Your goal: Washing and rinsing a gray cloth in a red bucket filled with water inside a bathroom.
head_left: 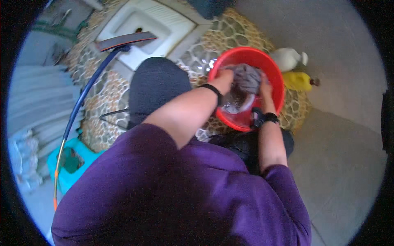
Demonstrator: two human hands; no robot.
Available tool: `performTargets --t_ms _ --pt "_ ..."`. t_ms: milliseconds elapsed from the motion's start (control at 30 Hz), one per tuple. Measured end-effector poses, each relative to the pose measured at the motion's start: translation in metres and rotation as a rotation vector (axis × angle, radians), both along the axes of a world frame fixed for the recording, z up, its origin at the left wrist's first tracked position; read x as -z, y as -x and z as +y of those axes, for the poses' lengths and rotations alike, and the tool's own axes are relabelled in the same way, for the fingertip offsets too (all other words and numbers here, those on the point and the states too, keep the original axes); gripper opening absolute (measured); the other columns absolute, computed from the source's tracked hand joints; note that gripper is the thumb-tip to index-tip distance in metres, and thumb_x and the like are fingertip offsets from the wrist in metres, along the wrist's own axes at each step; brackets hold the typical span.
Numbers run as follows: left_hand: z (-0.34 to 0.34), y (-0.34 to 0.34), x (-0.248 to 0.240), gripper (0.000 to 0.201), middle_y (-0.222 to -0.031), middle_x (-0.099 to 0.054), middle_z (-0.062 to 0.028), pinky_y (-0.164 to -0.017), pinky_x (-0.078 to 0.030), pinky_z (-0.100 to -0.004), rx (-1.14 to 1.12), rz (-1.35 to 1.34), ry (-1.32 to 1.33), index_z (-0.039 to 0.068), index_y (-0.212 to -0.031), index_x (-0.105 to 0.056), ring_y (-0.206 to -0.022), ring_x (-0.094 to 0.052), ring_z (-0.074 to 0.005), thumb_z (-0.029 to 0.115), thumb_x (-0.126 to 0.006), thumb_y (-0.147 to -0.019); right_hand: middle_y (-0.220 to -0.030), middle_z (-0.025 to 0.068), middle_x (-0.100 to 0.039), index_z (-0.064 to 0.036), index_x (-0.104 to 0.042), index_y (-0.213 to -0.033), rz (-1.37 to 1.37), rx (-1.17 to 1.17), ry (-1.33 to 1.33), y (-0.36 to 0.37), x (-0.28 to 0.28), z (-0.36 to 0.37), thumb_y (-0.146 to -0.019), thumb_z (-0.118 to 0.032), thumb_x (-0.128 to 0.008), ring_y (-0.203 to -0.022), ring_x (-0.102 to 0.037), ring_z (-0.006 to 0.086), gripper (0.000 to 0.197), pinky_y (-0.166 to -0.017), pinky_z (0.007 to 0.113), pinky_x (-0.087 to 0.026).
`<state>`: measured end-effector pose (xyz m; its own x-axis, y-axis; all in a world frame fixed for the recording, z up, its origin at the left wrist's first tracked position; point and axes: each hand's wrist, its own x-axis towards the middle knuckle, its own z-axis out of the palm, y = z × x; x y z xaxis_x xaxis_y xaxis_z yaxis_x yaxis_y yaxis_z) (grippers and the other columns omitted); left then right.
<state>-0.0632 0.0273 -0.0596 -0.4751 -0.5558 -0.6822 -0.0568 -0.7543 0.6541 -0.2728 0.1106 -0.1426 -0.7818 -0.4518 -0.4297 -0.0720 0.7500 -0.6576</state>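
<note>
A round red basin (278, 80) stands on the pebble-patterned floor, with some water and foam in its lower left part. In it is a bunched, wet grey cloth (248, 77), raised toward the far side. My left hand (224, 80) grips the cloth's left side, its fingertips partly hidden. At the right side of the cloth, my right hand (266, 87) is closed on it, blurred a little by motion. A paler part of cloth hangs below, between the hands. Both wrists carry black bands.
A white bottle (286, 59) and a yellow bottle (298, 81) lie right of the basin by the grey wall. At the far left are a white squat toilet (180, 25) and a long-handled floor squeegee (128, 40). A turquoise plastic container (65, 180) sits near left.
</note>
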Motion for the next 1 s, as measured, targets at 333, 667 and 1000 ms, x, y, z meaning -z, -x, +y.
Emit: performTargets --t_ms 333,667,1000 --pt "0.0 -0.016 0.016 0.056 -0.129 -0.037 -0.0117 -0.086 -0.029 -0.0617 0.033 -0.027 -0.4 0.01 -0.127 -0.035 -0.118 -0.032 -0.0353 0.043 -0.046 -0.083 -0.097 0.012 -0.06 0.0046 -0.053 -0.107 -0.346 -0.48 0.059 -0.11 -0.068 -0.008 -0.076 -0.016 -0.057 -0.083 -0.057 0.0207 0.038 -0.074 0.032 -0.046" --pt "-0.004 -0.033 0.028 0.037 -0.101 -0.058 -0.0116 -0.086 -0.042 -0.0424 -0.104 0.265 -0.265 0.008 -0.103 -0.053 -0.092 -0.055 -0.0277 0.037 -0.035 -0.088 -0.084 0.0155 -0.061 0.0002 -0.061 -0.092 -0.122 -0.827 0.296 -0.136 -0.158 -0.013 -0.075 -0.025 -0.056 -0.078 -0.058 0.0215 0.031 -0.073 0.034 -0.045" --pt "0.008 0.008 0.008 0.028 -0.096 -0.058 -0.0139 -0.082 -0.043 -0.047 0.119 0.29 -0.604 0.005 -0.099 -0.051 -0.088 -0.056 -0.0308 0.016 -0.044 -0.075 -0.1 0.0226 -0.057 -0.0001 -0.06 -0.095 0.265 -0.489 -0.216 -0.06 0.02 0.025 -0.084 -0.039 -0.039 -0.093 -0.056 0.0347 0.046 -0.079 0.044 -0.044"
